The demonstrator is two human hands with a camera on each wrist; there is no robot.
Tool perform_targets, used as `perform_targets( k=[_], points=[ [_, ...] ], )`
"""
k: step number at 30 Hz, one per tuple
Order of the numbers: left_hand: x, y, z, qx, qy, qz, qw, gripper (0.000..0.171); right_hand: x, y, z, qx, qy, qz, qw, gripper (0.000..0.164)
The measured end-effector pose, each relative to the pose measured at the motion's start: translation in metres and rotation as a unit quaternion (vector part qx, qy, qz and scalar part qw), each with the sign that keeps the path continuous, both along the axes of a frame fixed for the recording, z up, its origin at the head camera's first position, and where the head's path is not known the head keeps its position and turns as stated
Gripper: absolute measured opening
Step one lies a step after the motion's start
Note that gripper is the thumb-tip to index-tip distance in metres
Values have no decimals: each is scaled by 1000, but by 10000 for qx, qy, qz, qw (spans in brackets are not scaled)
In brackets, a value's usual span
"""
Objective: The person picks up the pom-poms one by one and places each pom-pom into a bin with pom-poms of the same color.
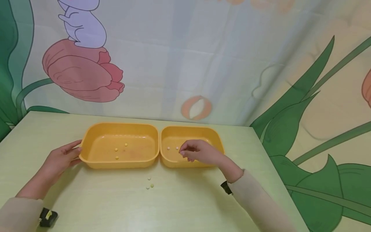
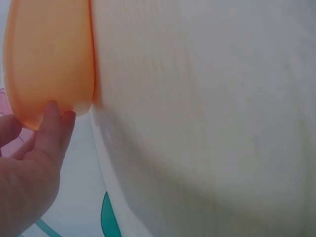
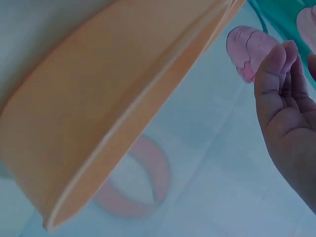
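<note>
My left hand [image 1: 61,158] touches the left end of a large yellow plastic tray [image 1: 121,164], its fairly straight fingers against the outer wall and thumb near the rim. Three small yellow beads [image 1: 116,149] lie in that tray. My right hand [image 1: 201,151] is over a smaller yellow tray [image 1: 192,129], fingers curled and fingertips close together. No bead shows between them, though a small one could be hidden. Two white beads [image 1: 168,148] are visible in the smaller tray; the hand covers part of its floor. In the right wrist view the fingertips [image 3: 274,59] appear beyond the tray's rim.
In front of the trays, two whitish beads [image 1: 149,178] and a yellow-green bead [image 1: 152,185] lie on the pale table [image 1: 116,206]. The trays stand end to end. A printed curtain [image 1: 150,64] hangs behind the table's back edge and along its right side.
</note>
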State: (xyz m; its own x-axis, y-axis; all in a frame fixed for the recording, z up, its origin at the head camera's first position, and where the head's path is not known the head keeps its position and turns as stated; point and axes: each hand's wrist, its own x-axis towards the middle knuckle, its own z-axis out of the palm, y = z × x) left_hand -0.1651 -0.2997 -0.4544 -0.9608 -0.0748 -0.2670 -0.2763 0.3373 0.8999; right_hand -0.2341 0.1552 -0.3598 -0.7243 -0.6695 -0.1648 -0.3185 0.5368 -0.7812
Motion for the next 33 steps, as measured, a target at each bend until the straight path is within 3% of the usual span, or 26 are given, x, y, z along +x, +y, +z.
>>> perform_targets(
  k=[5, 15, 19, 26, 33],
  points=[
    [0, 0, -1, 1, 22, 19, 10000, 63, 16, -9, -10, -185, -187, 94, 9996, 19],
    [0, 0, 0, -51, 5, -14, 10000, 63, 33, -37, -39, 40, -498, 273, 9984, 25],
    [0, 0, 1, -23, 89, -51, 9999, 62, 36, -48, -53, 223, -549, 391, 9975, 24],
    [-1, 1, 2, -52, 72, -39, 10000, 62, 36, -64, -67, 654, -214, 601, 9958, 17],
    [-1, 0, 0, -31, 59, -40, 10000, 63, 31, -74, -78, 994, -390, 631, 9923, 15]
  ],
)
